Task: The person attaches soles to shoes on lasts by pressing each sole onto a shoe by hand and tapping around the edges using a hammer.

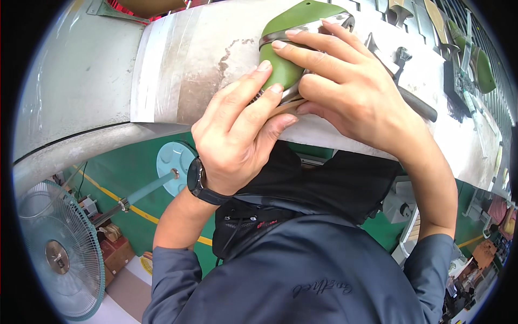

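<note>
My left hand (232,121) is holding the near end of a green shoe form (281,66): the index and middle fingertips are resting on its face, bent and slightly parted, while the thumb is lying lower, by a tan edge (285,109). My right hand (353,89) is spanning more widely, its fingers reaching over a glossy dark strip (271,38) that is running across the form, its thumb sitting just beside my left thumb. I am probably gripping from both sides because the rounded form could be rolling otherwise.

Between my hands, the form is lying at the near edge of the workbench (167,92). Its long axis is running away from me, leaning slightly right; the end with the small hole is pointing past my fingertips, and my fingers are covering too much of the near end to tell its shape.

Just right of my right hand, a dark-handled tool (418,103) is lying, seemingly within easy reach. Farther right, a second green form (483,70) is resting. Below my left wrist, a blue stool (178,164) is standing, with a fan (59,259) beyond it.
</note>
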A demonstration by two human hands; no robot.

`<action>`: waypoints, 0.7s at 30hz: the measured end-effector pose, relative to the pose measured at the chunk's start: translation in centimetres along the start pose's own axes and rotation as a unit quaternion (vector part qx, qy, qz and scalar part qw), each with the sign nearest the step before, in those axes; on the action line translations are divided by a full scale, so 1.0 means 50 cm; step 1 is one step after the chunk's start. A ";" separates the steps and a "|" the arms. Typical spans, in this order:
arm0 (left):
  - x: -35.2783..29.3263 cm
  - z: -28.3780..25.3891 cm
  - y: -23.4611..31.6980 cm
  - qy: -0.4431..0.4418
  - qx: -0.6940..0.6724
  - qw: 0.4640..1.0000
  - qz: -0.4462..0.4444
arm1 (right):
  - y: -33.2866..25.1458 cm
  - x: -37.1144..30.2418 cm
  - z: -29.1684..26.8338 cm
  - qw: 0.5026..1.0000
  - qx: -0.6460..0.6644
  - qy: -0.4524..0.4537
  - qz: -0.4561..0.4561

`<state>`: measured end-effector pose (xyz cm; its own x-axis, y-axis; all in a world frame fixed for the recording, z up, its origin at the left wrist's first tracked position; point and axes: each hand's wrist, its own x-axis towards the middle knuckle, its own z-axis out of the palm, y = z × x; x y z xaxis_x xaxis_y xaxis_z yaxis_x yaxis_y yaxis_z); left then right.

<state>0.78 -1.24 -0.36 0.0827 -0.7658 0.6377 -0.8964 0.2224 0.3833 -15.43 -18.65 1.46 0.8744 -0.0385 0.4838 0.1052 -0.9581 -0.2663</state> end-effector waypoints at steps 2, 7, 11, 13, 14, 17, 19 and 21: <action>0.004 0.000 0.000 -0.010 0.013 1.000 0.009 | 0.006 -0.003 0.003 1.000 -0.001 0.014 -0.007; 0.021 -0.003 0.014 -0.015 0.035 0.999 -0.005 | 0.010 0.003 0.005 0.999 0.017 0.033 0.014; 0.046 -0.008 0.049 -0.019 -0.015 0.991 -0.132 | -0.001 0.029 -0.022 0.999 0.026 -0.007 0.044; 0.052 -0.001 0.048 0.005 -0.053 0.985 -0.163 | -0.005 0.034 -0.028 0.998 0.016 -0.026 0.057; 0.053 0.001 0.047 0.029 -0.088 0.976 -0.197 | -0.004 0.031 -0.031 0.998 0.015 -0.024 0.057; 0.063 -0.012 0.040 -0.011 -0.138 0.963 -0.232 | 0.004 0.005 -0.044 0.998 0.028 -0.012 0.062; 0.095 -0.034 0.017 -0.115 -0.153 0.945 -0.266 | 0.009 -0.027 -0.062 0.978 -0.149 0.007 0.143; 0.156 -0.013 -0.031 -0.144 -0.142 0.957 -0.210 | 0.014 -0.050 -0.079 0.972 -0.164 -0.018 0.169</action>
<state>3.10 -7.17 4.47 0.2488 -0.9491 0.1934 -0.6532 -0.0170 0.7570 -19.41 -20.33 3.39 0.8491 -0.3626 0.3841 -0.3425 -0.9315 -0.1223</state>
